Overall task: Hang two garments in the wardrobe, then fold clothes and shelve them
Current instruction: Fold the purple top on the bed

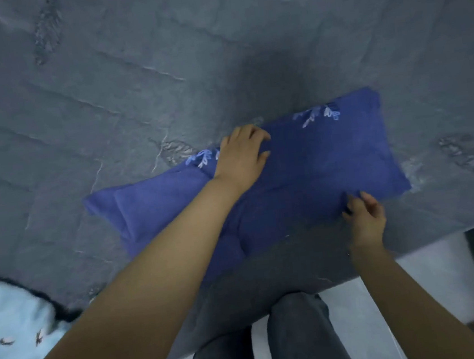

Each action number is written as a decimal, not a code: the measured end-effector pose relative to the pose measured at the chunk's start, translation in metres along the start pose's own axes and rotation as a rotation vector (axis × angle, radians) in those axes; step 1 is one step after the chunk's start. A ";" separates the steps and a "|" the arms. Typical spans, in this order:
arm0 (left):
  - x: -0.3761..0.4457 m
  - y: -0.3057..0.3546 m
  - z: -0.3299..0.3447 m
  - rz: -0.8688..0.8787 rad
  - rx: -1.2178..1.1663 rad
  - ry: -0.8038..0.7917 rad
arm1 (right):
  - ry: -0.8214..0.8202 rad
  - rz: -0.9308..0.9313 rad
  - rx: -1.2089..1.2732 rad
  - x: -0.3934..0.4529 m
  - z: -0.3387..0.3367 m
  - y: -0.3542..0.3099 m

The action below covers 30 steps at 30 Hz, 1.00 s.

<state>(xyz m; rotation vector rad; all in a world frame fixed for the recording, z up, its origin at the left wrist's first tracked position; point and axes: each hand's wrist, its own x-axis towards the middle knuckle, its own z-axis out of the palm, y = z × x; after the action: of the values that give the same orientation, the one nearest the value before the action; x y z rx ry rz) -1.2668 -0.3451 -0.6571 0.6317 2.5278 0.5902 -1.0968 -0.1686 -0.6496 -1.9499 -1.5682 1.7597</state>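
Nearest the camera, the person's legs in dark grey trousers (301, 340) stood against the edge of a bed covered with a grey quilted bedspread (101, 85), with pale floor (435, 274) below to the right. At the lower left edge lay a light blue cloth (12, 314) with small dark marks, bordered by something dark. Just beyond the bed's edge, the right hand (365, 217) had its fingers curled, pinching the near edge of a folded blue garment (316, 164) that lay flat on the bedspread. Farther in, the left hand (242, 155) rested on the garment's upper left part, its fingers bent and gripping the fabric beside pale embroidered leaf patterns (202, 157). A second leaf pattern (318, 114) showed near the garment's far edge.
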 end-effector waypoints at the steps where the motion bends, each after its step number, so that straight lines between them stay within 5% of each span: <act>1: 0.017 0.014 0.006 0.013 0.006 -0.015 | 0.041 0.047 0.036 0.009 -0.010 0.000; 5: 0.076 0.064 0.029 -0.018 -0.142 -0.180 | 0.163 0.164 0.132 0.041 -0.036 -0.002; 12: 0.152 0.116 0.047 -0.149 -0.496 -0.360 | -0.072 0.095 0.229 0.069 -0.051 -0.011; 17: 0.166 0.134 0.048 -0.109 -0.441 -0.406 | -0.028 0.113 0.319 0.078 -0.048 -0.027; 24: 0.107 0.115 -0.029 0.064 -0.578 -0.474 | -0.146 -0.432 0.019 0.002 -0.048 -0.036; 30: 0.010 0.023 -0.117 0.068 -0.576 -0.418 | -0.352 -0.810 -0.302 -0.108 -0.013 0.001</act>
<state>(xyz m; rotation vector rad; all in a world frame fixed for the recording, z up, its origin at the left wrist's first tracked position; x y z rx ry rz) -1.3291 -0.3551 -0.5553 0.5510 1.8334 1.0351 -1.0661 -0.2376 -0.5716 -0.8287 -2.3805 1.5860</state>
